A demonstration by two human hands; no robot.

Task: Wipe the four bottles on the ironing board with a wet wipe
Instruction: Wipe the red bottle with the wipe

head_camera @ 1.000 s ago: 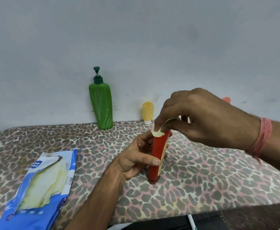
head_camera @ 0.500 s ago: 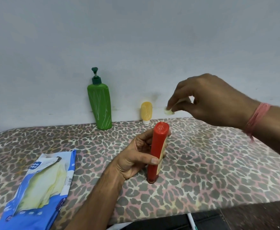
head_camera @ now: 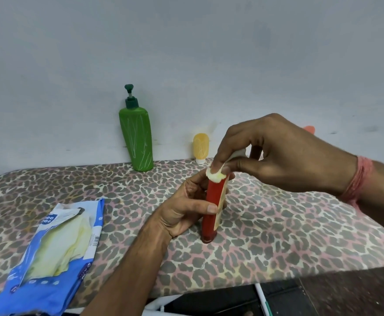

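Between both hands point(head_camera: 186, 208), red bottle point(head_camera: 210, 215)

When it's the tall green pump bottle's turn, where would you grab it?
Probably around the wide upper body of the green pump bottle, below the collar, coming from the front, since it stands upright close to the wall behind. The body narrows toward its base, so a grip high up should slip less. Avoid the thin pump head, which looks too slender to hold by.

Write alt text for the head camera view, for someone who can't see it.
A left hand steadies an upright red bottle on a leopard-print ironing board while the right hand presses a wet wipe onto its top. A green pump bottle and small yellow bottle stand behind; a wipes pack lies left.
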